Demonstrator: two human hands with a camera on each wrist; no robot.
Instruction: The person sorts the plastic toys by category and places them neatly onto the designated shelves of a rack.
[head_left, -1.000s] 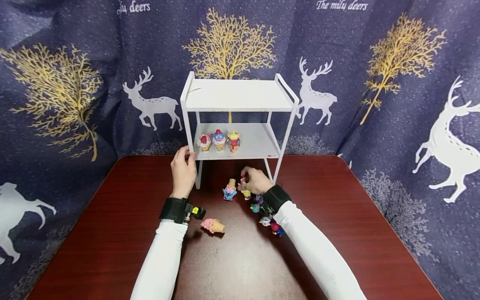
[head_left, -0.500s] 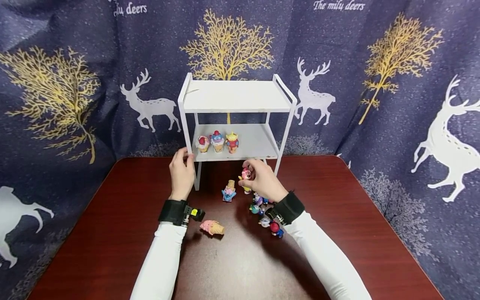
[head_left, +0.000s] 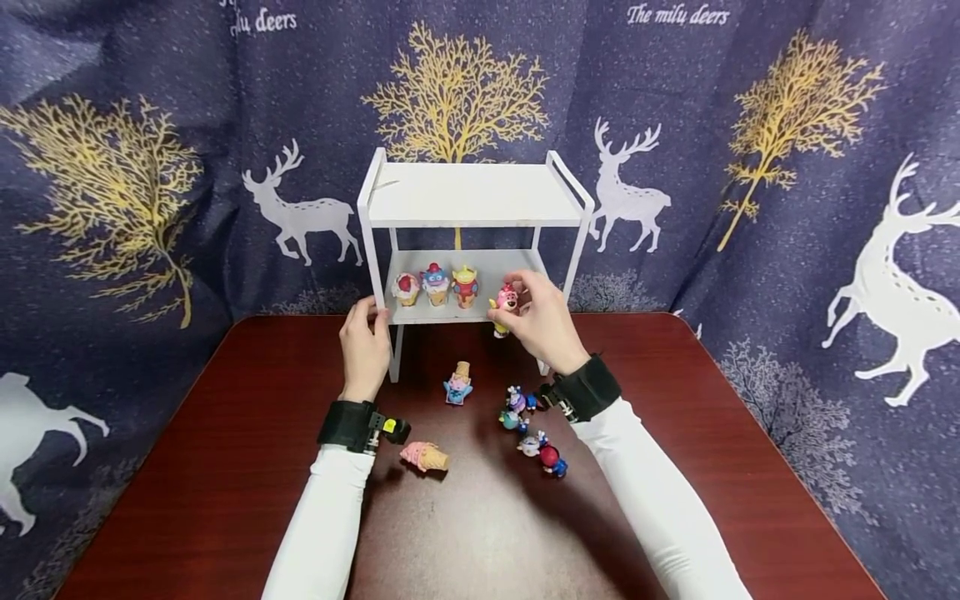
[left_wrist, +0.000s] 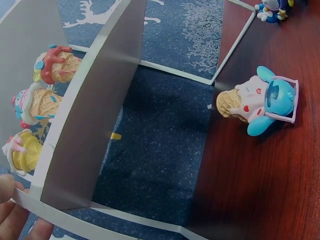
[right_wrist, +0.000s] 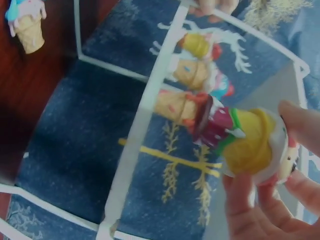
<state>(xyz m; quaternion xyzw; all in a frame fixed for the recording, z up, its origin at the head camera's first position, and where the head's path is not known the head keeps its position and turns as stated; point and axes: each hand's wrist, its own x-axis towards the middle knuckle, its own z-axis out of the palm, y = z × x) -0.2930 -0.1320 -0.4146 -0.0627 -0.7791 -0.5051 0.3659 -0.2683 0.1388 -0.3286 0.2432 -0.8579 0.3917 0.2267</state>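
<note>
My right hand (head_left: 546,323) pinches a toy figurine (right_wrist: 250,145) by its head end, between thumb and fingers. It has a pink head, a yellow body and a dark red base, and is held at the front edge of the white rack's (head_left: 480,190) lower shelf, right of three standing cone figurines. These are a cherry-topped one (head_left: 406,288), a blue-faced one (head_left: 435,285) and a yellow-headed one in red (head_left: 465,287). At the rack's left front post, my left hand (head_left: 363,354) grips the white frame, thumb on one side and fingers on the other.
On the brown table (head_left: 247,467) lie a blue-and-pink cone figurine (head_left: 458,386) and a pink ice-cream cone figurine (head_left: 425,456). Several small figurines, among them a red-headed one (head_left: 551,456), lie under the right forearm. A dark deer-print curtain (head_left: 300,100) hangs behind.
My right hand has picked the pink-headed figurine up off the table and raised it to the lower shelf's front edge, slightly rightward. My left hand stays on the post.
</note>
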